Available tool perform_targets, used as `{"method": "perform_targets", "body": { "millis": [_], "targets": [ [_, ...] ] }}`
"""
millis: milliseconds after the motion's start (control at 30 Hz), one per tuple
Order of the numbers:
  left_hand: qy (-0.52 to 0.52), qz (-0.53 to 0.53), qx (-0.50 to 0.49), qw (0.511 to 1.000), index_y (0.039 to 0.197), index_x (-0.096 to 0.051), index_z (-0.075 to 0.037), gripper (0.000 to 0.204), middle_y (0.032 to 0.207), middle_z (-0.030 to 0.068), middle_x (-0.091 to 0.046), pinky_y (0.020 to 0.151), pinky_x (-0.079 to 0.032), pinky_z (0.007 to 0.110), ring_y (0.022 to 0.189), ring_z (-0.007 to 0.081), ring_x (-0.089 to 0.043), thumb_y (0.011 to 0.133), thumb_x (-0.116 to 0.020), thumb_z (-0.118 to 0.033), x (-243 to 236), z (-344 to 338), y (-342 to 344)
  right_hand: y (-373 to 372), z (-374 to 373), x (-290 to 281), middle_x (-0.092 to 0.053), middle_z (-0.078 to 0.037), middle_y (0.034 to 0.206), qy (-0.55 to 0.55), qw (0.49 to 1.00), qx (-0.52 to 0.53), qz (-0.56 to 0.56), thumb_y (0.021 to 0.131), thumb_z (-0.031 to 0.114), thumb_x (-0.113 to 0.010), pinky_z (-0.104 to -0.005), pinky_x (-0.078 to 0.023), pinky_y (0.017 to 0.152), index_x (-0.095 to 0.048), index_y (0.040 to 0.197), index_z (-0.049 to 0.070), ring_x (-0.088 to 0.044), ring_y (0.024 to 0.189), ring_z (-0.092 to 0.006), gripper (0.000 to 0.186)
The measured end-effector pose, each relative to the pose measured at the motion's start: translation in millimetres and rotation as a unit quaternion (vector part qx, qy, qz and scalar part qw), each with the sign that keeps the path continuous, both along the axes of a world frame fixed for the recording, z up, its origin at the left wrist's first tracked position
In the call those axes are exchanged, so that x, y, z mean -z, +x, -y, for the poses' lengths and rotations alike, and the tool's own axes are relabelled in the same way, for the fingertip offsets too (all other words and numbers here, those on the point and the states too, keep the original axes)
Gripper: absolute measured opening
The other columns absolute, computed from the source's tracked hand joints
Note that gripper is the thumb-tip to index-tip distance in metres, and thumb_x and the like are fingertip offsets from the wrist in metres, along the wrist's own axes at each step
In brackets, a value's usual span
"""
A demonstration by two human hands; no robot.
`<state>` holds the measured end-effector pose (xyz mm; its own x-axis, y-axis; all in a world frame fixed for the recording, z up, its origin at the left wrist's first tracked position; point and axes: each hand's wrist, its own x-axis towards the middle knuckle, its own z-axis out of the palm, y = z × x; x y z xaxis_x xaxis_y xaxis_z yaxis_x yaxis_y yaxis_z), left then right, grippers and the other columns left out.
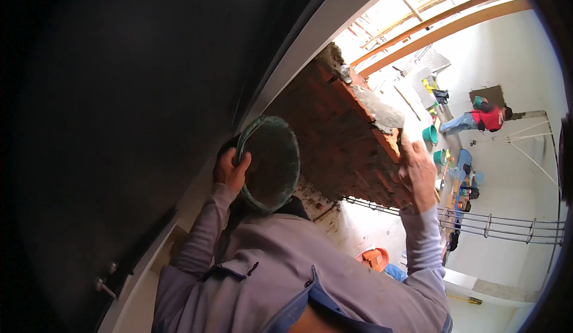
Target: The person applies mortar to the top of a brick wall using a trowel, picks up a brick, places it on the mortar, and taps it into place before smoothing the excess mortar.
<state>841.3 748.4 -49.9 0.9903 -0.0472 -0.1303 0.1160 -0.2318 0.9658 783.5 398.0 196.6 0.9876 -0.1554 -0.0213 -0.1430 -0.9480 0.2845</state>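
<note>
My left hand (230, 170) is closed around the rim of a round green bucket (270, 164), tilted so that its dark, dirty inside shows. On the right, my right hand (416, 175) is beside the top edge of a red brick wall (352, 148), its fingers curled. Whatever the fingers hold is hidden. Just beyond the fingertips, grey wet mortar (385, 113) lies along the bricks, and I cannot tell whether a tool blade is under it.
Thin steel rebar (495, 226) runs across the lower right. An orange tub (373, 259) holding orange pieces stands below. Farther off, a person in a red top (490, 118) works at a white wall, near green buckets (430, 134). A dark panel (131, 112) fills the left.
</note>
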Motion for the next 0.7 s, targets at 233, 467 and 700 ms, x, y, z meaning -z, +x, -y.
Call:
{"method": "perform_targets", "body": {
  "millis": [233,467,700],
  "targets": [
    [0.017,-0.016,0.059,0.998,0.082,-0.053,-0.003,0.035,0.069,0.0092,-0.052,0.063,-0.041,0.036,0.064,0.0218,-0.049,0.089,-0.064,-0.035,-45.9,16.5,21.0,-2.3,-11.3,88.9,-0.056,-0.010,0.083,0.113,0.956,-0.211,-0.171,0.086,0.021,-0.060,-0.0409,-0.051,0.063,-0.053,0.121,0.011,-0.063,0.075,-0.0278,0.037],
    [0.076,0.035,0.066,0.994,0.075,-0.047,-0.006,0.034,0.063,0.0006,-0.037,0.055,-0.032,0.031,0.061,0.0104,-0.036,0.090,-0.066,-0.029,-97.9,51.3,5.1,39.0,-30.5,102.9,-0.061,-0.017,0.070,0.144,0.930,-0.274,-0.198,0.082,0.015,-0.057,-0.0427,-0.051,0.055,-0.058,0.084,0.002,-0.065,0.065,-0.0324,0.012],
    [0.159,0.059,0.066,0.983,0.074,-0.047,-0.003,0.033,0.059,0.0037,-0.043,0.053,-0.036,0.034,0.056,0.0136,-0.040,0.089,-0.068,-0.025,-116.6,78.8,-9.3,32.5,-13.6,143.8,-0.065,-0.018,0.074,0.249,0.878,-0.306,-0.271,0.080,0.015,-0.060,-0.0438,-0.054,0.059,-0.064,0.086,0.005,-0.068,0.073,-0.0355,0.013]
  ]
}}
